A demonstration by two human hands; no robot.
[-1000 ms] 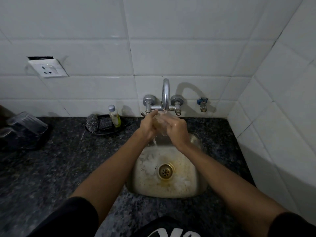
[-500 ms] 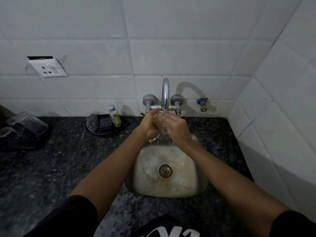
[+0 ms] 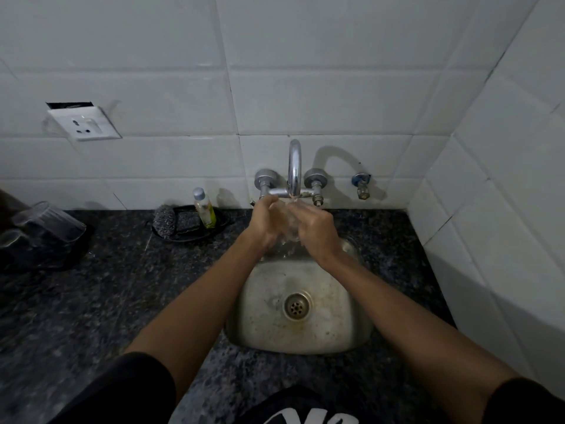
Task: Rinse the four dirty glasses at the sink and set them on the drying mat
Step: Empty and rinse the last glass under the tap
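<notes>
A clear glass point(image 3: 289, 223) is held between both hands under the chrome tap point(image 3: 294, 166), over the back of the small steel sink point(image 3: 275, 338). My left hand point(image 3: 266, 223) grips its left side and my right hand point(image 3: 316, 229) grips its right side. Water runs from the spout onto the glass and most of the glass is hidden by my fingers. Other clear glasses point(image 3: 46, 223) lie on a dark drying mat point(image 3: 61, 258) at the far left of the counter.
A black dish point(image 3: 214, 231) behind the sink's left holds a steel scrubber point(image 3: 164, 221), a sponge and a small soap bottle point(image 3: 204, 208). A small valve point(image 3: 361, 186) sticks out right of the tap. A tiled wall closes the right side. A socket point(image 3: 84, 122) hangs loose on the back wall.
Both hands have stayed under the tap with the glass, shifting slightly up and turning it a little. Nothing else has moved.
</notes>
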